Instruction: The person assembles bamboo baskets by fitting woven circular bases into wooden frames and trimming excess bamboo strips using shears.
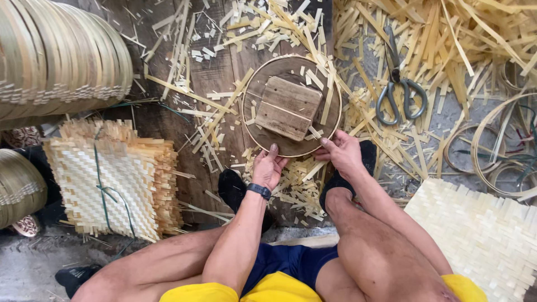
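A round bamboo hoop (250, 89) lies on a wooden board on the floor, with a small rectangular wooden block (288, 107) inside it. My left hand (268, 166), with a dark wristband, touches the hoop's near rim with the fingertips. My right hand (342, 152) grips the near right edge of the hoop. Short bamboo strip offcuts lie scattered inside and around the ring.
Black-handled scissors (398, 95) lie among bamboo strips at upper right. Tied woven bamboo mats (112, 179) sit at left, another mat (481, 235) at lower right. Stacked bamboo rims (56, 56) fill the upper left; loose hoops (503, 145) lie at right. My feet flank the hoop.
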